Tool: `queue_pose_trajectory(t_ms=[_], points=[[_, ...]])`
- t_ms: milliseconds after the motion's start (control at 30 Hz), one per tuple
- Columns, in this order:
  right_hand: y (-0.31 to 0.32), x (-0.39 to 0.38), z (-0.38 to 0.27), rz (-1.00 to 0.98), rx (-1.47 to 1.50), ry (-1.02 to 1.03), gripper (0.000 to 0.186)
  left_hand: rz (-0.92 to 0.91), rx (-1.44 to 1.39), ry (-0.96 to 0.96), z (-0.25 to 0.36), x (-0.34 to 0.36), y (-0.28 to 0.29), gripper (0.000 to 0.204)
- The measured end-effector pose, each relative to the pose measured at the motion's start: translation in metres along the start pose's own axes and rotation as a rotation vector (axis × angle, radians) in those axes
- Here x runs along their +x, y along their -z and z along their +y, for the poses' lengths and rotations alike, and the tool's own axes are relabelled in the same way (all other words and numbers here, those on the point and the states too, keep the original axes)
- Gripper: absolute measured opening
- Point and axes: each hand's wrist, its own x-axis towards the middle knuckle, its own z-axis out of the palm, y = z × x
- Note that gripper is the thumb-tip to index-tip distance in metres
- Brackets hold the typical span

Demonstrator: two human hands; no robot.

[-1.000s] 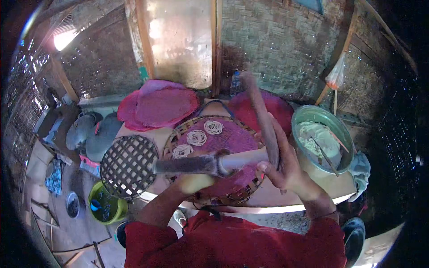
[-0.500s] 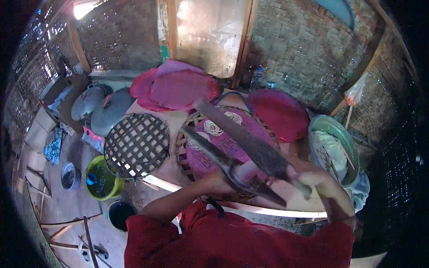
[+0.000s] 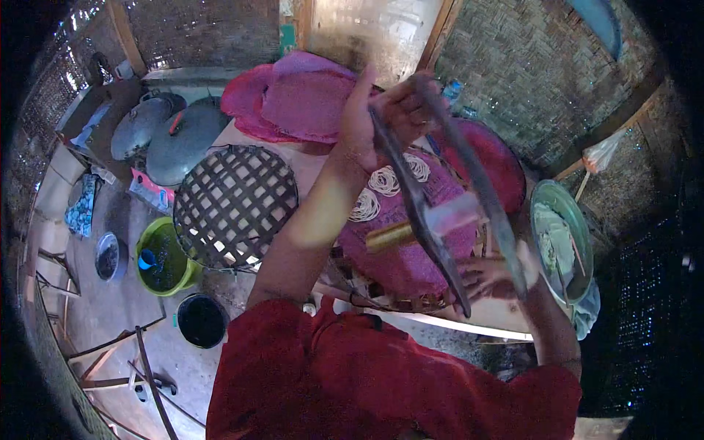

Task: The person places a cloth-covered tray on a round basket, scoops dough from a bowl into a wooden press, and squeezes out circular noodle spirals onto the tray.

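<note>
Both my hands hold a hand press with two long dark wooden bars (image 3: 415,194), a pale pinkish cylinder (image 3: 452,213) between them and a brass-coloured tube (image 3: 389,237) pointing left. My left hand (image 3: 405,110) is closed at the far ends of the bars. Around the near ends is my right hand (image 3: 488,277), its fingers partly curled and slightly blurred. Beneath the press, a round pink mesh sheet (image 3: 374,268) lies on a woven lattice tray, mostly covered. Several coils of thin white strands (image 3: 383,180) rest on the sheet, near my left forearm.
Left of my arm sits an open-lattice round tray (image 3: 235,205). Pink mesh sheets (image 3: 304,106) are piled at the back. A green basin (image 3: 579,220) with pale dough stands right. Pot lids (image 3: 187,139), a green tub (image 3: 158,242) and a dark bucket (image 3: 202,321) are left.
The press has swung steeper, its far ends moving right and away. My left hand has moved from beside the cylinder to the far ends. More of the white coils shows.
</note>
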Motion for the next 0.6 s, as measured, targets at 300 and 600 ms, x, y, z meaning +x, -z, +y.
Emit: queue_pose_trajectory(t_ms=[300,600], points=[[-0.050,0.052,-0.015,0.238,-0.111,-0.221,0.062,0.147,-0.435,-0.139,-0.024,-0.036,0.135,0.073],[-0.084,0.054,-0.028,0.659,-0.628,-0.180,0.051,0.053,-0.342,-0.212,0.019,-0.020,0.103,0.062]])
